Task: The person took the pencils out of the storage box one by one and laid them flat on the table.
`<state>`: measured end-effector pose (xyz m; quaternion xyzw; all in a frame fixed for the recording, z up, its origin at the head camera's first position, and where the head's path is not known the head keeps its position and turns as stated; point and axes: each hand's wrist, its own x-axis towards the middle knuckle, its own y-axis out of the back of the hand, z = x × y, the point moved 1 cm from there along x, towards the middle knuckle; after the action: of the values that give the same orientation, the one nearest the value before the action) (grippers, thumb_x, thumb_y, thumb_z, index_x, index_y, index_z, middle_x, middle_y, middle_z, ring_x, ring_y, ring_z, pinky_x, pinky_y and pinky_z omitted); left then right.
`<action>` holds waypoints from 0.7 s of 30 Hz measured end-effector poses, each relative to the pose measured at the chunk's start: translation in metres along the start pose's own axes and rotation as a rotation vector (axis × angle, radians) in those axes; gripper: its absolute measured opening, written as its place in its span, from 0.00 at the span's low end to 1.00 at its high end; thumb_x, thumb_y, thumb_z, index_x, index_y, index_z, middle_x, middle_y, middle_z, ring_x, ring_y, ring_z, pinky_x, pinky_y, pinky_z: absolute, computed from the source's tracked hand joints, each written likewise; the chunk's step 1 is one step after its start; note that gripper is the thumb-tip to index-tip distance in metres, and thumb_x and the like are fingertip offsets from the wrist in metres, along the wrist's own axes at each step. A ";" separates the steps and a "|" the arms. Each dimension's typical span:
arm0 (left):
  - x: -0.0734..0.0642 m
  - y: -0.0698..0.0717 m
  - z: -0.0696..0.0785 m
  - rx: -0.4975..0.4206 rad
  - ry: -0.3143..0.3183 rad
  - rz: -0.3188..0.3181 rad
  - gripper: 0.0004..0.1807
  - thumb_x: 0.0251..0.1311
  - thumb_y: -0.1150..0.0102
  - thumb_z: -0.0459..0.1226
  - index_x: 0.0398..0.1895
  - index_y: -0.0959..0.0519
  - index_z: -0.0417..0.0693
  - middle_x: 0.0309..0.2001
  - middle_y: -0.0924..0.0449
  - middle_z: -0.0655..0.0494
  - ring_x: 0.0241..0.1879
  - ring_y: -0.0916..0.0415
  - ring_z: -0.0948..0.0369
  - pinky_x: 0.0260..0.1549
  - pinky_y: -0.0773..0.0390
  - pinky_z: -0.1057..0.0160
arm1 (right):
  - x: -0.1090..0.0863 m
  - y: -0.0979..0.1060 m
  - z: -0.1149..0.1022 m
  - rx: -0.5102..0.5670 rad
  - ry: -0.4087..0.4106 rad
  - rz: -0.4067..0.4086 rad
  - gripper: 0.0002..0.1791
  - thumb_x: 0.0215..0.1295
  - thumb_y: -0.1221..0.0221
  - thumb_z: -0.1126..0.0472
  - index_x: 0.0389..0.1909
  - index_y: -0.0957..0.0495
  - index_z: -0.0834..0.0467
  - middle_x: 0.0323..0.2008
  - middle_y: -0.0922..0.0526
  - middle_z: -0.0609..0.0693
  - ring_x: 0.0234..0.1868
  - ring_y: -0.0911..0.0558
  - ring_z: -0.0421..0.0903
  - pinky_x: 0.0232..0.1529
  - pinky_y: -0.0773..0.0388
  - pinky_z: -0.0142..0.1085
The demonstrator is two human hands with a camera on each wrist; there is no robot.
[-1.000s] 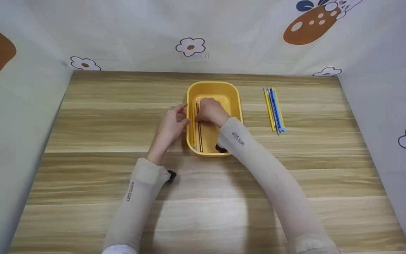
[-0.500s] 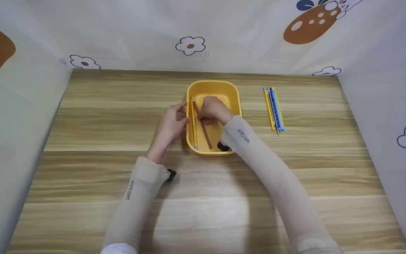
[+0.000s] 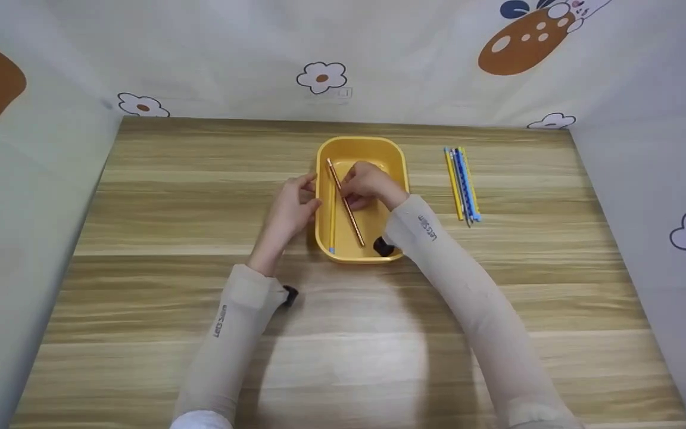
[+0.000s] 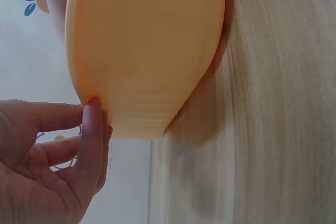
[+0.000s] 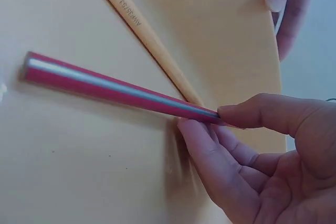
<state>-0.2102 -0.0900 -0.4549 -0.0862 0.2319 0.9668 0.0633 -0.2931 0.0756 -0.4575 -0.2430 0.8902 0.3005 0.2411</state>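
A yellow box (image 3: 362,258) stands on the table. My left hand (image 3: 290,208) is at its left side, and in the left wrist view the thumb and fingers pinch the rim of the box (image 4: 142,51). Inside, my right hand (image 3: 370,186) holds a reddish shiny pencil (image 3: 352,221) between thumb and fingers, tilted with its upper end toward the left wall. In the right wrist view this pencil (image 5: 110,85) looks pinkish red, its far end reaching over the box floor. A yellow pencil (image 3: 333,220) lies along the left wall, partly behind the held one.
To the right of the box, several yellow, blue and dark pencils (image 3: 463,186) lie side by side on the wood-grain table (image 3: 557,238). A patterned white wall sheet (image 3: 248,71) rises behind the table, with sheets at both sides too.
My right hand has moved right and lifted the reddish pencil from beside the yellow one, swinging its near end to the right. My left hand has stayed at the box rim.
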 end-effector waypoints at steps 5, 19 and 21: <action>0.000 0.000 0.000 -0.007 0.007 -0.002 0.32 0.66 0.44 0.27 0.73 0.36 0.41 0.61 0.29 0.41 0.56 0.20 0.48 0.43 0.12 0.59 | -0.006 0.006 0.000 0.049 0.025 0.022 0.02 0.66 0.41 0.68 0.34 0.23 0.64 0.22 0.21 0.48 0.20 0.19 0.38 0.22 0.16 0.28; -0.001 0.000 0.001 0.003 0.017 -0.002 0.32 0.67 0.44 0.28 0.74 0.36 0.42 0.61 0.29 0.42 0.55 0.20 0.49 0.40 0.12 0.61 | -0.024 0.034 -0.004 0.216 0.074 0.053 0.02 0.67 0.41 0.69 0.37 0.25 0.64 0.24 0.19 0.48 0.26 0.17 0.39 0.31 0.13 0.31; -0.001 -0.001 0.001 0.006 0.009 -0.001 0.32 0.66 0.44 0.28 0.74 0.36 0.42 0.61 0.29 0.42 0.54 0.19 0.49 0.39 0.12 0.61 | -0.028 0.041 -0.004 0.231 0.085 0.058 0.02 0.67 0.41 0.69 0.38 0.26 0.63 0.27 0.19 0.49 0.28 0.17 0.39 0.29 0.14 0.29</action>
<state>-0.2090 -0.0889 -0.4539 -0.0903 0.2349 0.9658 0.0628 -0.2962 0.1097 -0.4219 -0.2002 0.9350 0.1923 0.2209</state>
